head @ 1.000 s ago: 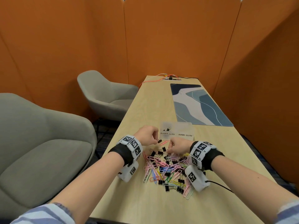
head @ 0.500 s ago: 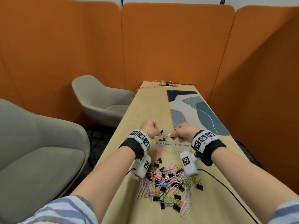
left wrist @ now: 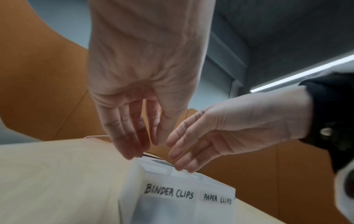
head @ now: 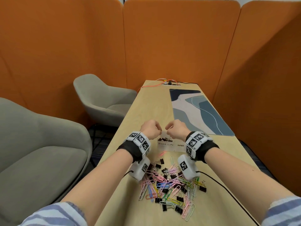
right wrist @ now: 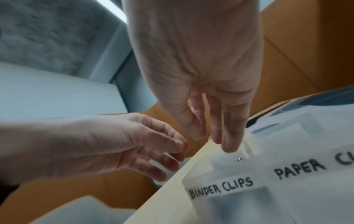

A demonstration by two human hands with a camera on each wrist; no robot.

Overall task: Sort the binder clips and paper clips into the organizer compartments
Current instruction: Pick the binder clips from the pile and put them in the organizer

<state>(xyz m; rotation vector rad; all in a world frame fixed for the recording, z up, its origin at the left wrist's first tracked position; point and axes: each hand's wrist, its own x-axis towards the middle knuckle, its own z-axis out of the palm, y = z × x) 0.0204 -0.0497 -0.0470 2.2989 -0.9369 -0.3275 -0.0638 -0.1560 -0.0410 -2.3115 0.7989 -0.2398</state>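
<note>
A clear organizer stands on the wooden table, its front labelled "BINDER CLIPS" on the left and "PAPER CLIPS" on the right. Several black binder clips lie in the left compartment. My left hand and right hand hover side by side just above it. In the left wrist view the left hand points relaxed, empty fingers down over the organizer. In the right wrist view the right hand is likewise loose and empty. A mixed pile of coloured paper clips and black binder clips lies nearer me, under my wrists.
A blue patterned desk mat covers the far right of the table. A socket strip with cables sits at the far end. Two grey armchairs stand to the left. Orange partitions surround the table. A black cable trails from my right wrist.
Both hands rose from the pile to above the organizer, each pinching a small clip half a second ago. Now the fingers have loosened and both hands are empty.
</note>
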